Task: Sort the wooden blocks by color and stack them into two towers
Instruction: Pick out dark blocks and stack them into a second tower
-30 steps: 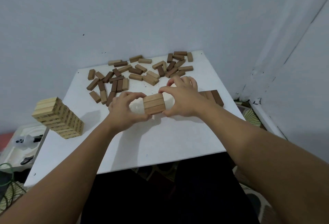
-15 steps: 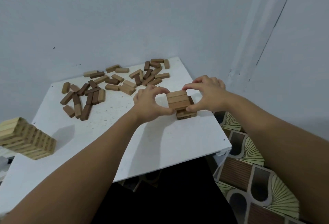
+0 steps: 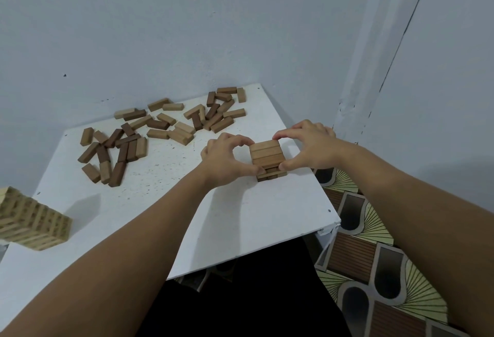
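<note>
Both hands were squaring a fresh layer on the brown tower (image 3: 268, 160) at table's (image 3: 187, 216) 3 o'clock edge. Left hand (image 3: 227, 160) and right hand (image 3: 307, 146) pinched the top blocks w/ thumb and forefinger. Next, I'd judge: let go gently, fetch more browns from the loose pile (image 3: 160, 128) at 11 o'clock.

Pale blue-grey walls (image 3: 187, 29) meet in a corner at the far right. A white counter (image 3: 240, 216) stands against them, and a fan-patterned floor covering (image 3: 374, 269) lies to its right.
</note>
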Available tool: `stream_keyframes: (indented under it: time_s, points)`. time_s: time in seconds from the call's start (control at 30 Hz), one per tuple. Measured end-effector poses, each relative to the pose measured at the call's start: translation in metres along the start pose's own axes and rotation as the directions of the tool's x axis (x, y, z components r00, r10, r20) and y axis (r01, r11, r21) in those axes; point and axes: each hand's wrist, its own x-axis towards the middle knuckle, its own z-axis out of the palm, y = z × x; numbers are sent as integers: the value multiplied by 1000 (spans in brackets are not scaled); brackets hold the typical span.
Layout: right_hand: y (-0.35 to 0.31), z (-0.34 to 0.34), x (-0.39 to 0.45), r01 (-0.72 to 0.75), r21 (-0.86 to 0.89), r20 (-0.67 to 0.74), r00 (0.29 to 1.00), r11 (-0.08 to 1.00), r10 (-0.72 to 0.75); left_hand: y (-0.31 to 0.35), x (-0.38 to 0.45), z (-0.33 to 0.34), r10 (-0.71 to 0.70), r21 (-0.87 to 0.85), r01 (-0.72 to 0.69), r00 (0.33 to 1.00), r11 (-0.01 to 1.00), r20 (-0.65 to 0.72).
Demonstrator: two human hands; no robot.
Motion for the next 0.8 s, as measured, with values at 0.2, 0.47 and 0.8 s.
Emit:
stream_keyframes:
  time_s: [0.2,0.47,0.8]
  points:
    - [1,1,3,0,-2,23,1000,1000,0,-3,-1,2,-14,-24,14,1000,1000,9]
    - [-1,1,3,-11,8,49,999,1000,10,-9,1,2,-43,-79,46,998,996,44]
    - [-2,0,1,-9,-9,54,999,1000,10,-15,1,4,-56,-133,68,994,989,89]
